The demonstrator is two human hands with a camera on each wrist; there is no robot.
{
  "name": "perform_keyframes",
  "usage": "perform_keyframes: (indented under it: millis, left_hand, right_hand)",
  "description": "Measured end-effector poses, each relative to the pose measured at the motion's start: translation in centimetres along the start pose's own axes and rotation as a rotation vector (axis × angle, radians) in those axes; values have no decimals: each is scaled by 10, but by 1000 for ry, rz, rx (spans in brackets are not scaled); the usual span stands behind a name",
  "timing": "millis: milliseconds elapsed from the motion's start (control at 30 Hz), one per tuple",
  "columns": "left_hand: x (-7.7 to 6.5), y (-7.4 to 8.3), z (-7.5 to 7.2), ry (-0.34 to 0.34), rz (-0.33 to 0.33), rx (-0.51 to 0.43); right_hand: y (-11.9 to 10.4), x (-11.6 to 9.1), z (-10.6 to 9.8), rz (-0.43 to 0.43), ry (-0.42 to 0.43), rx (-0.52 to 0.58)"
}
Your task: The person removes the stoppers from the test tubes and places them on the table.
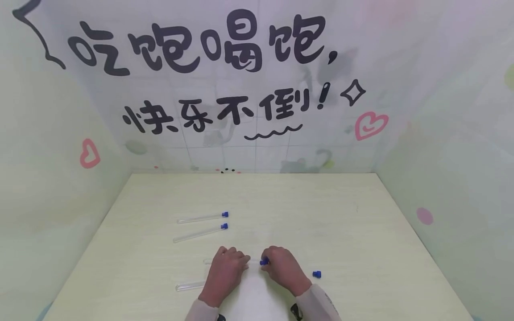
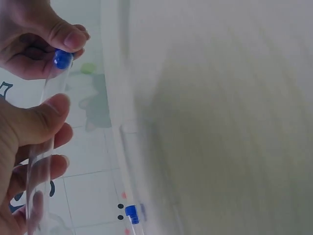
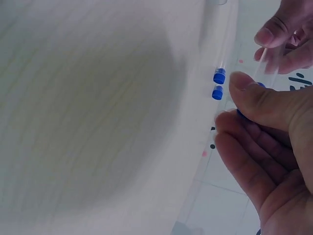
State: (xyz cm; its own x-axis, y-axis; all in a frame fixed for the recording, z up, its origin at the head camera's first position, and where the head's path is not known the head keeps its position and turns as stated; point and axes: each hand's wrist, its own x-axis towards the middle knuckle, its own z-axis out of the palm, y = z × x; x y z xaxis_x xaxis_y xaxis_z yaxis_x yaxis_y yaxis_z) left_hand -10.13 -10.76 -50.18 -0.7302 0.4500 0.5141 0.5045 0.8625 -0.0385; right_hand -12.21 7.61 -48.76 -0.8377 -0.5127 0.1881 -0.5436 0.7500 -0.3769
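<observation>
Left hand (image 1: 225,273): around the held tube (image 1: 254,261), which projects to both sides of it. Right hand (image 1: 284,269): right of the left hand, pinching the held cap (image 1: 263,262) at the tube's right end. Beyond the left hand and leftward, on the table (image 1: 361,223): rear tube (image 1: 201,219) with rear cap (image 1: 225,214) at its right end; before it, front tube (image 1: 196,234) with front cap (image 1: 224,226), likewise placed. Left of the left wrist: side tube (image 1: 189,286), partly hidden. Just right of the right wrist: loose cap (image 1: 317,274). Beyond both hands, behind the table: backdrop (image 1: 257,156).
</observation>
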Motion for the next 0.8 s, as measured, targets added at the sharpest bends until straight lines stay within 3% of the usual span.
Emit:
perform_keyframes:
  millis: [200, 300, 467, 800]
  left_hand:
    - [1, 1, 2, 54, 1, -41]
    - [3, 1, 1, 28, -7, -58]
    - [2, 2, 3, -22, -30, -94]
    - [-4, 1, 4, -14, -65, -136]
  right_hand:
    - [2, -1, 3, -14, 104, -8]
    - [1, -2, 3, -13, 147, -13]
    - [1, -4, 2, -14, 186, -42]
    - [2, -8, 10, -35, 191, -44]
